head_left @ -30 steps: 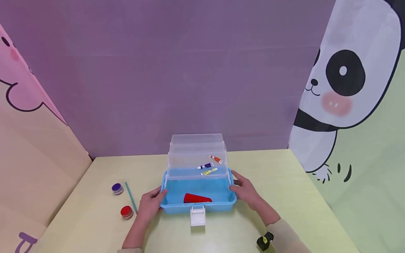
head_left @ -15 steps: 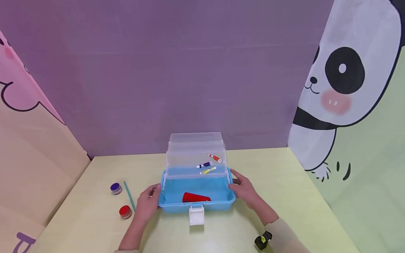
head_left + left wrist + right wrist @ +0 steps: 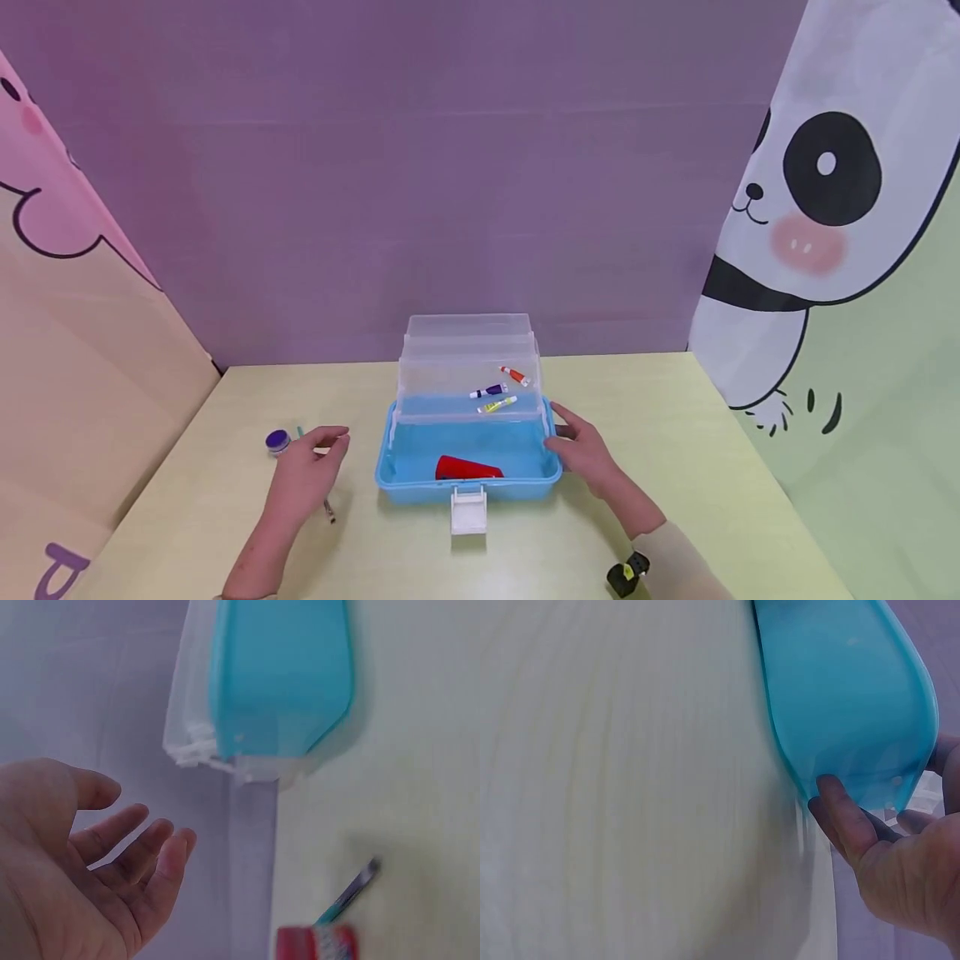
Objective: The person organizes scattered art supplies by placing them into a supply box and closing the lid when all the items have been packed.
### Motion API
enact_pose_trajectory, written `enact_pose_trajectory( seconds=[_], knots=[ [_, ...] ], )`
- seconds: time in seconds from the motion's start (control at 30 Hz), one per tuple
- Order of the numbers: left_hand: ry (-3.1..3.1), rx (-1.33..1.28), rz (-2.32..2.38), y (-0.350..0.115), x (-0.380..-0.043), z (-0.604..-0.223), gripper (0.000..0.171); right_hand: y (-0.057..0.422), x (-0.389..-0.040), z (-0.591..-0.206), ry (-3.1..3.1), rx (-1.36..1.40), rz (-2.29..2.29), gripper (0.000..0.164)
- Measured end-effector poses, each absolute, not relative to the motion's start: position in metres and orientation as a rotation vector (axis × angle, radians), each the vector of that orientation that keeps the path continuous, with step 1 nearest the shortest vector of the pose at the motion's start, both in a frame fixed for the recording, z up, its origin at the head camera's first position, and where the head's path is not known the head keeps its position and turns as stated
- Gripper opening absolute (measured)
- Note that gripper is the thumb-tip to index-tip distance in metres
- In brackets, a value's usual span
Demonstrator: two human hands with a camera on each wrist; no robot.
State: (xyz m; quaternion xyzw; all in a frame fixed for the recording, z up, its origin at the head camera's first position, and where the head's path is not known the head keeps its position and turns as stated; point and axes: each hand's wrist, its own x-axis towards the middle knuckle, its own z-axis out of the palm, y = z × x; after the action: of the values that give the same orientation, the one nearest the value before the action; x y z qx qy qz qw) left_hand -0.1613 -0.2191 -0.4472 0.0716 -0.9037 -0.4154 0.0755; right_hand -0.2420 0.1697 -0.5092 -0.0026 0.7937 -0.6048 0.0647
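In the head view a light blue storage box stands raised open, with a clear tray section behind its bin. My right hand grips the box's right end, thumb at the rim and fingers against the outer wall. Left of the box, my left hand is in the air, fingers loosely bent and holding nothing. Below it lies a paintbrush, partly covered in the head view. A red-capped paint jar shows only in the left wrist view. Beyond the hand sits a purple-capped jar.
Inside the bin lies a red tapered object. Three small paint tubes, orange, purple and yellow, rest in the clear tray. A white latch hangs at the box's front. A purple wall rises behind the table.
My left hand has let go of the box's left end and moved left, over the brush and red jar. The right hand keeps its grip, and the box stays in place.
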Motion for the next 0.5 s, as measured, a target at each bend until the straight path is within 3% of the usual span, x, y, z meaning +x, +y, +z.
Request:
enact_pose_trajectory(
  seconds=[0.5],
  knots=[
    [-2.702,0.202,-1.020,-0.295,-0.153,-0.419,0.048,0.170,-0.237,-0.510,2.415,-0.027,-1.813,0.065]
  ],
)
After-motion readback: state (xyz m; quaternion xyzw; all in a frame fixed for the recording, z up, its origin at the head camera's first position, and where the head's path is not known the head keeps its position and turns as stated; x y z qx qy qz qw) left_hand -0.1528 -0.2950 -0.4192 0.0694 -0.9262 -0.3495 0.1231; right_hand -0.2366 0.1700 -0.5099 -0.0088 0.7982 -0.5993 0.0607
